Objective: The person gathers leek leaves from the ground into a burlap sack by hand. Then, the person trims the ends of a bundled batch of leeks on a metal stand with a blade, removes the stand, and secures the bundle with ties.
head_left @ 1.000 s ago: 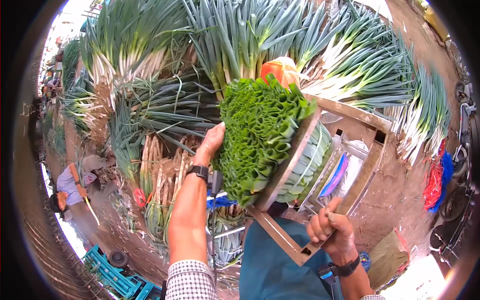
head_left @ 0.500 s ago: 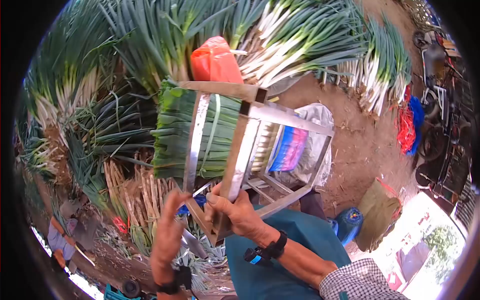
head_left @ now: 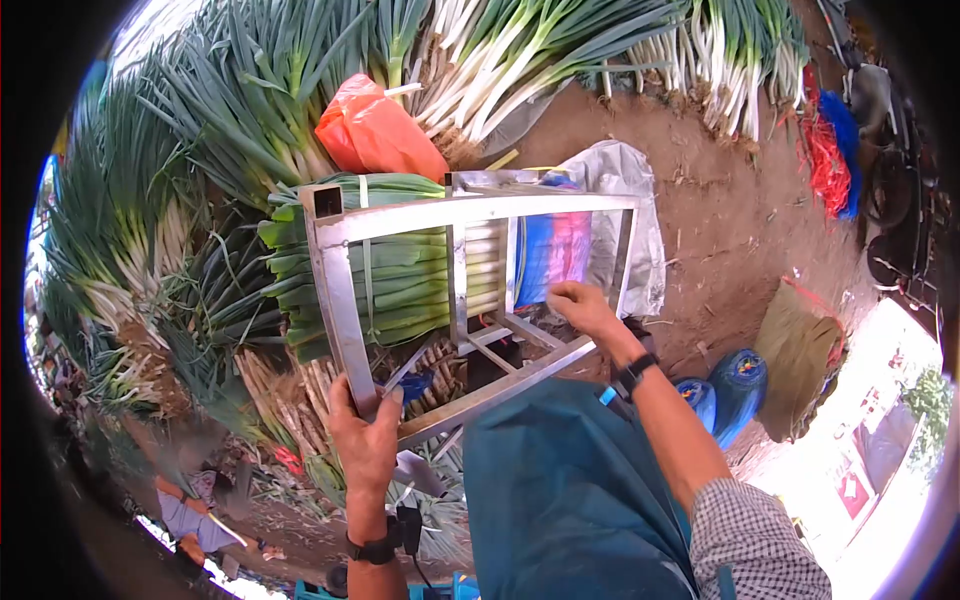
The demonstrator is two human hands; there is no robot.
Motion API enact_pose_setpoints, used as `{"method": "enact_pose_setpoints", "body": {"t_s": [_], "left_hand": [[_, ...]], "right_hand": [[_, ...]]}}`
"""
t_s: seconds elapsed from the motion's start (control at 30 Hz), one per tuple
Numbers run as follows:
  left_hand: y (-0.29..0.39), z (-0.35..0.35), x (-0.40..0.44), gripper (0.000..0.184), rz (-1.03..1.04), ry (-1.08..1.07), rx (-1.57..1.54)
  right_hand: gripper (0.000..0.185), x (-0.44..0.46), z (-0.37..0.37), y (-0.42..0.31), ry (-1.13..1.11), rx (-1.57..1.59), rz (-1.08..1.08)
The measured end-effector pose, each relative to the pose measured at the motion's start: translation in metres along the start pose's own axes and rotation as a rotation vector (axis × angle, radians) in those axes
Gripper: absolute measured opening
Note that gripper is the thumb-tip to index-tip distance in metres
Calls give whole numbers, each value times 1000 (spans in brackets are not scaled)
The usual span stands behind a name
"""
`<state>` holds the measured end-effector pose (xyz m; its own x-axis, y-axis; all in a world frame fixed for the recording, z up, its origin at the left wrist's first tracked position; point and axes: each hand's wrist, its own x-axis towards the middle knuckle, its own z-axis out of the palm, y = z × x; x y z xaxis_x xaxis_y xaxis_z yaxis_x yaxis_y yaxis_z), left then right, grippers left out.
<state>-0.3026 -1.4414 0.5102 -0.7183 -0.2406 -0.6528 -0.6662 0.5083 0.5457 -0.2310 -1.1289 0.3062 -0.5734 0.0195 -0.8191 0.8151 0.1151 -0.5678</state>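
A metal frame (head_left: 480, 212) of square tubes stands around a bundle of trimmed green onions (head_left: 410, 275), leaves to the left, white stems to the right. A pale band circles the leaves. My left hand (head_left: 367, 435) grips the frame's lower left corner, thumb and fingers on either side of the tube. Near the frame's right side, my right hand (head_left: 588, 308) is closed, fingers curled; what it holds, if anything, is too small to make out. Beyond the stems lies blue and pink wrapping (head_left: 553, 250).
Piles of long green onions (head_left: 560, 50) lie behind, with an orange bag (head_left: 375, 130) before them. A pale sack (head_left: 620, 200), blue rolls (head_left: 738, 385), a brown sack (head_left: 800, 350) and red and blue twine (head_left: 832, 160) are to the right. Another person (head_left: 190, 510) is at lower left.
The frame and bundle have turned so the frame lies lengthwise. My left hand has taken hold of the left corner. My right hand has let go of the tube and moved right.
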Motion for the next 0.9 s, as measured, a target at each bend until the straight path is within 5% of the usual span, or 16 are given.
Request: {"method": "enact_pose_setpoints", "body": {"t_s": [0.13, 0.27, 0.37, 0.53, 0.73, 0.9], "left_hand": [[24, 24, 27, 23, 109, 197, 62], [4, 19, 35, 22, 147, 179, 30], [-6, 10, 37, 23, 110, 141, 102], [4, 13, 38, 22, 235, 197, 214], [-2, -18, 29, 23, 18, 161, 9], [-26, -37, 27, 22, 222, 199, 172]], "right_hand": [[32, 37, 41, 42, -165, -454, -38], [40, 47, 63, 5, -242, 3, -37], [43, 110, 128, 28, -84, 301, -230], [24, 120, 147, -43, -196, 597, 64], [15, 102, 180, -52, 69, 698, 106], [13, 93, 189, -56, 45, 714, 131]]}}
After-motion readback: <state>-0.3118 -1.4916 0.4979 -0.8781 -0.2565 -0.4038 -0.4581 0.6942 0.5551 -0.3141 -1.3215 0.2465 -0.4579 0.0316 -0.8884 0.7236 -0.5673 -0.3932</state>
